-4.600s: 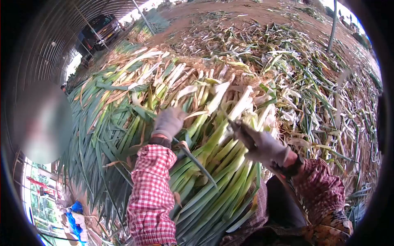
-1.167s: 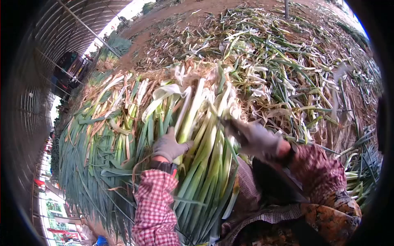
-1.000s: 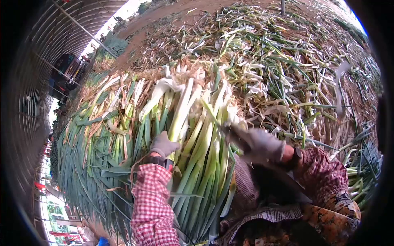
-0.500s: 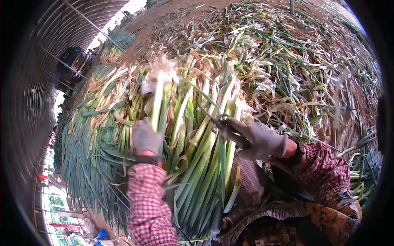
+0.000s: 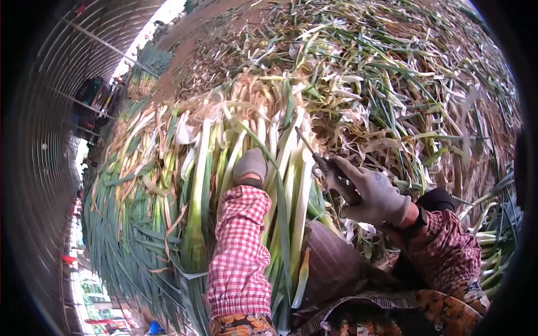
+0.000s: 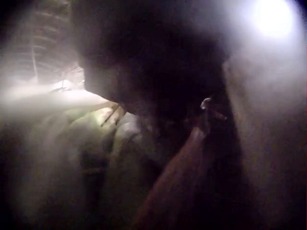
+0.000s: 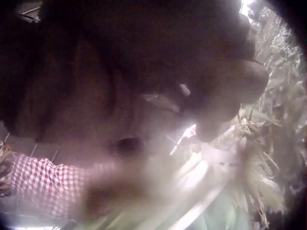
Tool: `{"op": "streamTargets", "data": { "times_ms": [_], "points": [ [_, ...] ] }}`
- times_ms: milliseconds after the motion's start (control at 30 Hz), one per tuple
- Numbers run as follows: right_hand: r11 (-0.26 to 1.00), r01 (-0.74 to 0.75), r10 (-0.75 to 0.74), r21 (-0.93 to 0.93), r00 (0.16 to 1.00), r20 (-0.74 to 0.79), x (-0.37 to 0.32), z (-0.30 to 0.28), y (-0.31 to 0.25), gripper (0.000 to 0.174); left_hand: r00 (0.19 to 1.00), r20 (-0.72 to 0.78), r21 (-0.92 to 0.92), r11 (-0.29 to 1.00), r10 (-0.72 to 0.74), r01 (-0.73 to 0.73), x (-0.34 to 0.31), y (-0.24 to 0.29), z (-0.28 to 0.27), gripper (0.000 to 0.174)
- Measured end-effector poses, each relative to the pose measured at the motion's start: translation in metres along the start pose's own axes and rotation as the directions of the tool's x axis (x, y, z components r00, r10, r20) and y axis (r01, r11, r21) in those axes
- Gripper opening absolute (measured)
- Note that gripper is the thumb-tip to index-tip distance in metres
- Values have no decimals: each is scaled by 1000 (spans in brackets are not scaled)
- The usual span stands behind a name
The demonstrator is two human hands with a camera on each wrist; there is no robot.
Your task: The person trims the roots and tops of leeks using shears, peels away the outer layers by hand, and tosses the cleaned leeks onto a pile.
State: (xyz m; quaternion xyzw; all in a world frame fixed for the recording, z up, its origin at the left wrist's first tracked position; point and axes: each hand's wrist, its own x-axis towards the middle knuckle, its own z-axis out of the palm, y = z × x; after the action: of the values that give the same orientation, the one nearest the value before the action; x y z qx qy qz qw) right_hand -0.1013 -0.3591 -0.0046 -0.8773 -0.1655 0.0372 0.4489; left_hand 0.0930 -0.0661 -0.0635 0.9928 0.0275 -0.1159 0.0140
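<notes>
Arched shed (image 5: 53, 117), littered ground (image 5: 216, 25), heaped stalks (image 5: 199, 185)

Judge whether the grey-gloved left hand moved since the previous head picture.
Yes; the left hand moved right, farther from the heap of long dark-green leaves.

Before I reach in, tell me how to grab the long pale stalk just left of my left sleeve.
Probably grip the pale stalk mid-shank from above: that stretch looks straight and uncovered, whereas its near end runs into leaves.
</notes>
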Motion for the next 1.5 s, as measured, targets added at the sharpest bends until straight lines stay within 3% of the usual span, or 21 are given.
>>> {"op": "streamTargets", "data": {
  "times_ms": [100, 200, 267, 300, 333, 367, 433, 500, 533, 600, 667, 733, 833, 900, 1033, 1167, 1267, 1333, 1400, 1433, 1500],
  "points": [
    [998, -61, 61, 27, 998, -13, -3, -12, 7, 89, 998, 48, 14, 999, 39, -39, -7, 5, -23, 30],
    [995, -66, 63, 68, 997, 44, -5, -15, 8, 87, 972, -207, -401, 896, 113, -190, 27, 1, -90, 27],
    [995, -22, 16, 100, 998, 63, -7, -10, 14, 84, 822, -569, -762, 353, 38, -544, 30, 24, -197, 22],
    [994, -48, 41, 101, 996, 74, -8, -9, 13, 84, 743, -670, -742, -57, 12, -668, 22, 35, -241, 20],
    [993, -64, 56, 101, 996, 74, -8, -10, 10, 85, 695, -718, -682, -242, 41, -690, 15, 41, -270, 18],
    [986, -117, 102, 119, 987, 128, -12, -12, 4, 93, 750, -619, -785, -191, 232, -589, -4, 47, -268, 22],
    [981, -98, 57, 167, 970, 236, -26, -12, 0, 91, 749, -512, -715, 275, 420, -643, 23, 10, -236, 37],
    [983, -105, 73, 149, 976, 204, -38, -2, 11, 90, 866, -446, -480, 757, 225, -444, 17, 13, -161, 68],
    [983, -159, 144, 88, 977, 160, -41, 3, 15, 89, 914, -374, -432, 843, 155, -320, -31, 27, -132, 78],
    [986, -145, 147, 77, 989, -30, -45, 7, 25, 86, 953, -248, -488, 827, 172, -277, -84, 27, -86, 67],
    [960, -249, 228, 128, 960, 164, -54, 2, 7, 90, 984, -115, -347, 923, 134, -166, -127, 23, -60, 48],
    [995, -80, 67, 67, 981, 180, -73, 15, 3, 98, 994, 4, -165, 981, 107, -105, -161, 21, -44, 40],
    [987, -155, 148, 48, 981, 128, -72, 37, 11, 90, 961, 56, -92, 960, 270, -264, -198, 17, -19, 42],
    [982, -154, 158, 113, 987, -28, -63, 58, 34, 88, 966, -47, 59, 966, 255, -252, -213, 28, -9, 45],
    [986, -111, 90, 124, 983, 160, -92, 45, 0, 88, 975, -120, 174, 971, 186, -164, -234, 45, -5, 57],
    [949, -297, 284, 105, 951, 123, -70, 48, 22, 82, 979, -153, 153, 982, 133, -110, -237, 38, 3, 51],
    [847, -513, 531, -143, 831, 166, -56, 39, 54, 74, 986, -142, 96, 992, 91, -77, -225, 32, 3, 30],
    [812, -334, 473, -480, 857, 206, -53, 42, 55, 67, 978, -149, 117, 985, 143, -126, -220, 27, 0, 23],
    [812, -238, 355, -532, 926, 126, -39, 60, 43, 65, 973, -117, 163, 971, 197, -177, -216, 21, -10, 16],
    [893, -231, 327, -386, 923, 204, -29, 57, 28, 68, 972, -45, -87, 969, 229, -232, -196, 2, -13, 14],
    [871, -425, 349, 246, 888, 298, 0, 79, 31, 92, 992, 118, -640, 767, 48, 39, -186, 11, -64, 12]
  ]
}}
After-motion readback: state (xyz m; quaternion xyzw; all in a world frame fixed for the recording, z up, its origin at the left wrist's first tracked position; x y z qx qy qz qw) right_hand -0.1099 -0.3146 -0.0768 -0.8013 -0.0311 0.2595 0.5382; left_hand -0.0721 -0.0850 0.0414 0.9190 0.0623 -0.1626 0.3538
